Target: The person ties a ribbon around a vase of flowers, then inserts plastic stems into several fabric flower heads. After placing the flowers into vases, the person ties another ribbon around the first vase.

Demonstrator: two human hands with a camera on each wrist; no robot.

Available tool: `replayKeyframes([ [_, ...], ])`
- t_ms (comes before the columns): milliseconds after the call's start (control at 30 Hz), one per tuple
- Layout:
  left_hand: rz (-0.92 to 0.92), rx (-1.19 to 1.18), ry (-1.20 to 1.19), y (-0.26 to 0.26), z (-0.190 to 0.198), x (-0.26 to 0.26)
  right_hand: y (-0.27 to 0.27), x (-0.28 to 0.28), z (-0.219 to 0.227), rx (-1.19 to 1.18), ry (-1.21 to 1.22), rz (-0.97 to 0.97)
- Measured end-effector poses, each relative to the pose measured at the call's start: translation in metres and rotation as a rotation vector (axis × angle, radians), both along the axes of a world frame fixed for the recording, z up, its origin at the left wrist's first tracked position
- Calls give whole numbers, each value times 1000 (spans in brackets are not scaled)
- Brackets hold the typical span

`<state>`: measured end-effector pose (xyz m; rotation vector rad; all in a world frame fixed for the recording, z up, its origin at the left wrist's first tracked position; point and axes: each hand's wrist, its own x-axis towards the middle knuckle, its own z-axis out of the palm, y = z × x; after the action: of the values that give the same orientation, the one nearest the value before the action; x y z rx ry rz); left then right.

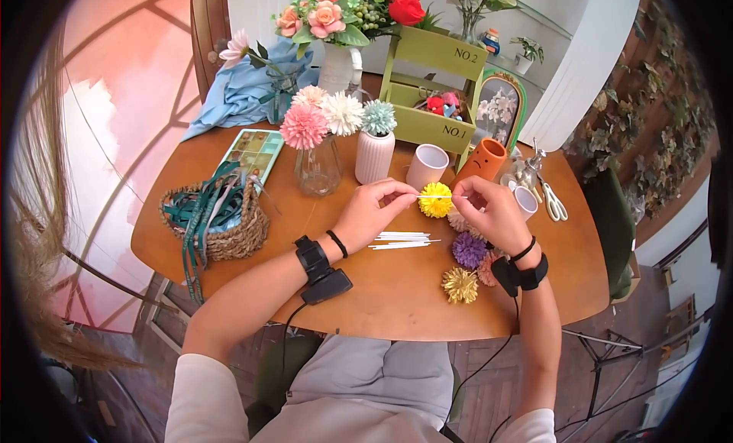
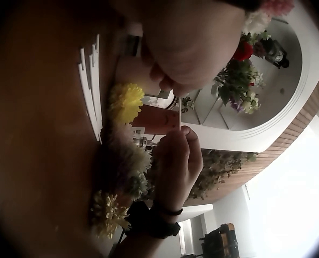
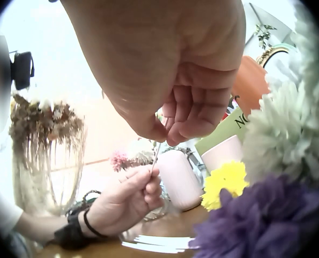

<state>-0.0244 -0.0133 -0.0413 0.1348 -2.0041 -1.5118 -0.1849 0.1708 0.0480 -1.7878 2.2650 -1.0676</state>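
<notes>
- Left hand [image 1: 378,210], right hand [image 1: 495,211]: each grip pinches one slender white stick [image 2: 179,114] over middle of brown wooden table [image 1: 351,305]; presumably two-handed for steadiness.
- Loose white sticks [image 1: 402,245] bunched beneath, likely within easy reach.
- Brown woven basket [image 1: 243,243], left edge: teal ribbons [image 1: 205,218].
- Clear glass vase [image 1: 319,172]: pink pompom flower [image 1: 303,127].
</notes>
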Motion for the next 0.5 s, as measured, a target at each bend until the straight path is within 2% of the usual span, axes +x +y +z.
replayKeyframes([
  [100, -43, 57, -39, 4, 1, 2, -4, -4, -19, -93, -354, 17],
  [200, -117, 114, -19, 6, 1, -2, -4, 6, -19, -168, -651, 114],
  [433, -221, 83, -74, 17, 1, 3, -1, 6, -31, -218, -576, 174],
  [500, -203, 78, -65, 15, -2, 1, 3, 2, -32, -243, -557, 111],
])
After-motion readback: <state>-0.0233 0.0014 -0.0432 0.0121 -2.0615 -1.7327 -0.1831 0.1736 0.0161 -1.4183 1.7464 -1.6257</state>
